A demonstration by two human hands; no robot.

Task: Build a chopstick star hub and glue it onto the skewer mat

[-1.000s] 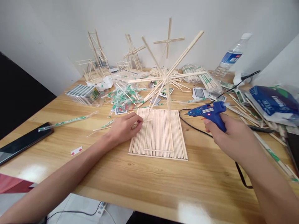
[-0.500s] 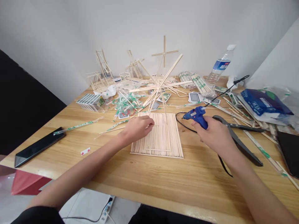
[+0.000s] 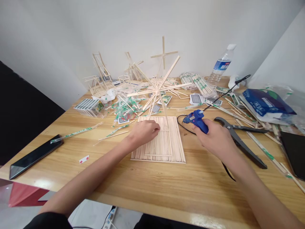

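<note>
My left hand is closed over the square base of wooden sticks, its fingertips pinching a short wooden stick whose right end shows past them. A rectangular outline of thin sticks lies on the base. Behind the hand rises a windmill-like frame of sticks, with several arms spreading from its middle. Off to the right, my right hand grips a blue glue gun, its nozzle pointing left, above the table and apart from the base. The fingers on its handle are partly hidden.
Black-handled cutters lie right of my right hand, near a black cable. Plastic wrappers, playing cards and loose sticks spread across the back. A water bottle stands there. A phone lies at left.
My left hand has moved slightly right along the base and turned, with the short stick now reaching the right side of the outline. My right hand still holds the glue gun. The view shifted slightly.
</note>
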